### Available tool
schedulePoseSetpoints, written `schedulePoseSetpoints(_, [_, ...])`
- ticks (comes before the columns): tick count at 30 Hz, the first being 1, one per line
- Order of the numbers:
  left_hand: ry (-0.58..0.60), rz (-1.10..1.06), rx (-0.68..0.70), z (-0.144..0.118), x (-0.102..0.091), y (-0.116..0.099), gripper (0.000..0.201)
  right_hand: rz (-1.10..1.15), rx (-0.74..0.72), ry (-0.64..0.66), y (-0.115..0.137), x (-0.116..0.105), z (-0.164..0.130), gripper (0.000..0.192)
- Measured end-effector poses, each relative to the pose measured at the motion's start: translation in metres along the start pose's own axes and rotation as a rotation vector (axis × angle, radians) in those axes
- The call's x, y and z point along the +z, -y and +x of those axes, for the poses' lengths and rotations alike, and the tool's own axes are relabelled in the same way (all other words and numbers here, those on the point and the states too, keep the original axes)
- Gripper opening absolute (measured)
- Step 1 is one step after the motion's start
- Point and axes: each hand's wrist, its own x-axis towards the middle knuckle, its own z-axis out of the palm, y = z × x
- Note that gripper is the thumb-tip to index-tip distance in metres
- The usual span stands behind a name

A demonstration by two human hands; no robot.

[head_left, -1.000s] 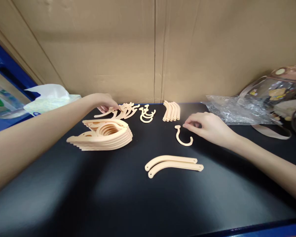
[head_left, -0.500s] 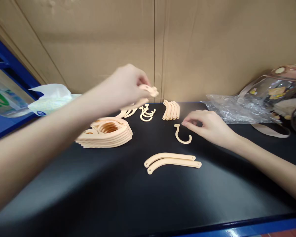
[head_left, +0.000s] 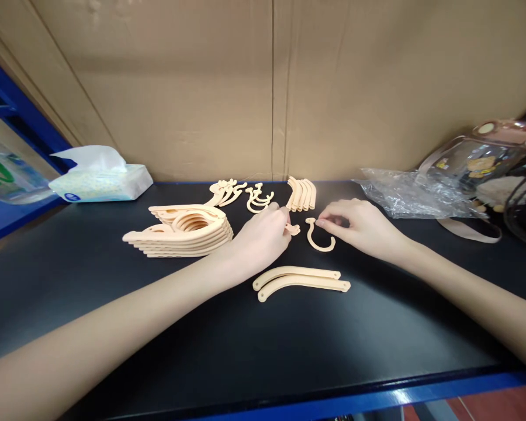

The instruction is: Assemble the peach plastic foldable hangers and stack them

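Observation:
My left hand (head_left: 265, 238) is closed on a small beige plastic hanger piece (head_left: 293, 229); only its end shows past my fingers. Just right of it lies a beige hanger hook (head_left: 319, 242), flat on the table. My right hand (head_left: 353, 223) is beside the hook's knobbed end, thumb and forefinger together close to it; whether they touch it I cannot tell. In front of both hands, two curved hanger arms (head_left: 304, 285) lie side by side. Left of my left hand stands a stack of beige hanger parts (head_left: 188, 240), partly covered by my wrist.
Along the back of the black table (head_left: 228, 351) are loose curved pieces (head_left: 228, 192), several hooks (head_left: 258, 202) and a row of hanger arms (head_left: 301, 194). A tissue pack (head_left: 105, 182) stands at left. Clear plastic wrapping (head_left: 403, 190) and a transparent bag (head_left: 482, 161) lie at right.
My left hand has come down and toward me with the small hanger piece, from above the back piles to beside the hook. My right hand has barely moved.

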Motion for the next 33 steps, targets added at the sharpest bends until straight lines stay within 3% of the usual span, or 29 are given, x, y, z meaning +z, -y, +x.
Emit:
schedulePoseSetpoints(5, [-0.023,0.02,-0.042,-0.007,-0.003,-0.009,0.024,0.002,-0.029,-0.006,0.0,0.003,-0.001,0.022])
schedulePoseSetpoints(9, [-0.023,0.019,-0.058,-0.01,-0.008,-0.009,0.018,0.07,-0.142,-0.024,0.005,0.005,-0.003,0.015])
schedulePoseSetpoints(15, [-0.017,0.056,-0.048,-0.012,-0.01,-0.012,0.015,0.04,-0.314,0.033,0.012,0.012,-0.005,0.024])
schedulePoseSetpoints(23, [-0.019,0.053,-0.006,-0.019,-0.005,-0.01,0.014,0.113,-0.331,0.001,0.011,0.018,-0.004,0.021])
schedulePoseSetpoints(33, [-0.001,0.049,0.078,-0.041,-0.014,0.006,0.013,0.072,-0.283,0.028,0.009,0.019,-0.002,0.021])
